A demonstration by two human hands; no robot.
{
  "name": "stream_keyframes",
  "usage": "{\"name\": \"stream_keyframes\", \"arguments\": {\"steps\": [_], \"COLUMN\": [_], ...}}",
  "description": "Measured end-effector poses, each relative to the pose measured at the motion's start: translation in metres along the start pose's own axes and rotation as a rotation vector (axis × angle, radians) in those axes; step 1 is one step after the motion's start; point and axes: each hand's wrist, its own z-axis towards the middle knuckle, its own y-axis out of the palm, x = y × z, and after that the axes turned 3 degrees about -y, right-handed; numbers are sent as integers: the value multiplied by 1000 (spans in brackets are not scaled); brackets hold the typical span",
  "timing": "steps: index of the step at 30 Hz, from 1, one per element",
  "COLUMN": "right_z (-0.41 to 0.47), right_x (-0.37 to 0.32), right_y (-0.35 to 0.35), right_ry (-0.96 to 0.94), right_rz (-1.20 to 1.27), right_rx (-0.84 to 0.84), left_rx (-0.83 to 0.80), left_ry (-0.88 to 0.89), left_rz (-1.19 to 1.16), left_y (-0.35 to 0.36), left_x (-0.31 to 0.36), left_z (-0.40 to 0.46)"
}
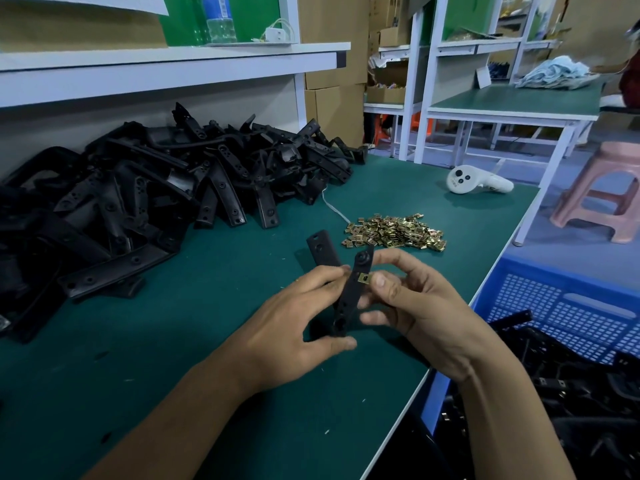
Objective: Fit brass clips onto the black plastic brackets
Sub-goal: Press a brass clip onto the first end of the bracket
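Above the green table [173, 341], my left hand [294, 334] grips a black plastic bracket [349, 299] by its lower end and side, holding it upright. A small brass clip [364, 279] sits on the bracket's right edge, and my right hand [415, 306] pinches it there with thumb and forefinger. Another arm of the bracket [322, 249] sticks up behind my left fingers. A heap of loose brass clips [394, 232] lies just beyond my hands. A big pile of black brackets [156, 188] fills the table's left and back.
A blue slotted crate [568, 306] with black brackets inside stands off the table's right edge. A white handheld controller [474, 181] lies at the far right of the table. A pink stool [609, 192] stands on the floor beyond. A white shelf [166, 64] runs above the pile.
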Motion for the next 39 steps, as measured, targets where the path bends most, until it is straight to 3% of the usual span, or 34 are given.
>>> {"name": "stream_keyframes", "arguments": {"steps": [6,8,10,13,15,17,19,21,30,39], "right_z": [11,14,17,19,18,17,19,21,4,1], "right_x": [2,8,14,16,12,7,4,3,13,10], "right_y": [3,6,5,-16,-39,-55,-59,-58,-2,8], "right_ry": [35,-20,-162,-343,-241,-14,134,167,-145,-67], "right_rz": [-150,-204,-358,-935,-1400,-1605,-1619,-1644,-1598,-1282], "right_rx": [14,119,335,625,665,655,623,596,514,509], "left_rx": [23,64,106,98,106,122,131,136,150,220], "left_ry": [-29,-50,-105,-255,-297,-314,-325,-315,-324,-395], "left_rz": [107,112,117,114,143,149,153,168,176,214], "left_y": [1,1,2,2,3,4,4,5,5,4], "left_x": [-3,-3,-5,-12,-15,-16,-15,-15,-16,-22], "left_z": [-3,-2,0,-1,-1,1,2,3,4,6]}}
